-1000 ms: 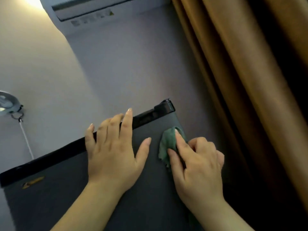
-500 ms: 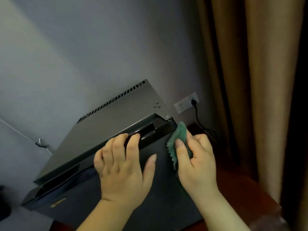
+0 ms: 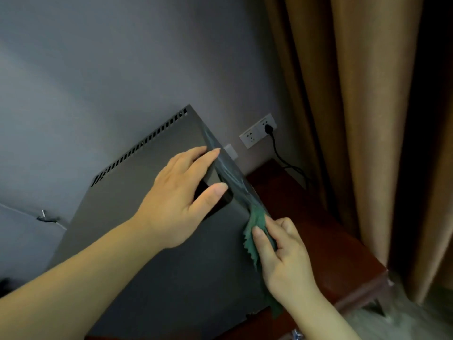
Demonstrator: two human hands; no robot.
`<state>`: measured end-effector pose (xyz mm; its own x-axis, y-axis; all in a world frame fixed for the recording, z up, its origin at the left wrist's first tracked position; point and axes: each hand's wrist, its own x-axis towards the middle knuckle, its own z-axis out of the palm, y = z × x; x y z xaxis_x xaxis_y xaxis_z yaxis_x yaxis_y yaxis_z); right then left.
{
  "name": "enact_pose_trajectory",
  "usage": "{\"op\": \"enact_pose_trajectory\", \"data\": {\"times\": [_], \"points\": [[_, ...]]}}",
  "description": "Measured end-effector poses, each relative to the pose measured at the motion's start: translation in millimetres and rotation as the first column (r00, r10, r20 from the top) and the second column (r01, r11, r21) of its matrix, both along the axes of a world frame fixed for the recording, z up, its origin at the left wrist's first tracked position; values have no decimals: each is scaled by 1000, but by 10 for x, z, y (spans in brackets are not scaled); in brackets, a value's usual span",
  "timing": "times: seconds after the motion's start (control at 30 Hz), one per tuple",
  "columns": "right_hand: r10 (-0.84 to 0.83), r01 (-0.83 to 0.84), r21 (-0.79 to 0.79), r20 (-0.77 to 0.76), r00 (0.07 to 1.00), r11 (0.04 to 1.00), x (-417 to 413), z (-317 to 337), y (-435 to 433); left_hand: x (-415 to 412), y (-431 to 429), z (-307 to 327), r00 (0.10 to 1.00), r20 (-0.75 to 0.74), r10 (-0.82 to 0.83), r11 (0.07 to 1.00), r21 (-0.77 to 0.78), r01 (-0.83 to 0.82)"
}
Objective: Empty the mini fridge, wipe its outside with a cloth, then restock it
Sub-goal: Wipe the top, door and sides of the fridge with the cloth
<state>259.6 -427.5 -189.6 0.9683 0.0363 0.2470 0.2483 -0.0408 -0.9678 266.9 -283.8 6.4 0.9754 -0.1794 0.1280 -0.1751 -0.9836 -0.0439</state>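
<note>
The grey mini fridge (image 3: 137,217) fills the lower left, seen from above, with a row of vent slots along its back edge. My left hand (image 3: 181,200) lies flat on its top, fingers straight and reaching to the right edge. My right hand (image 3: 282,251) pinches a green cloth (image 3: 257,224) with a zigzag edge and holds it against the fridge's upper right edge, where the right side panel begins. The fridge door looks shut; its inside is hidden.
The fridge stands on a red-brown wooden table (image 3: 318,229) against a grey wall. A white wall socket (image 3: 257,133) holds a black plug, and its cable (image 3: 289,165) runs down behind the table. Brown curtains (image 3: 367,119) hang close on the right.
My view has swung over the fridge top. My left hand slid from the front top edge onto the top surface. My right hand with the cloth moved from the front corner to the right edge.
</note>
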Motion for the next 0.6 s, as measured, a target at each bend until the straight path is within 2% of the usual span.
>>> {"op": "enact_pose_trajectory", "data": {"times": [0.13, 0.3, 0.5, 0.6], "points": [[79, -80, -1, -53, 995, 997, 16, 122, -40, 18, 6, -3, 999, -32, 6, 999, -36, -7], [161, -161, -33, -1, 987, 986, 63, 315, -85, 16, 10, -5, 999, -35, -11, 999, -35, 10], [149, -152, -4, -180, 972, 988, 39, -97, -118, 35, 23, -9, 998, -52, -19, 999, -37, 17], [184, -180, 41, -114, 976, 983, 84, 75, -92, 36, 15, -3, 999, -51, -18, 999, -32, 16]]}}
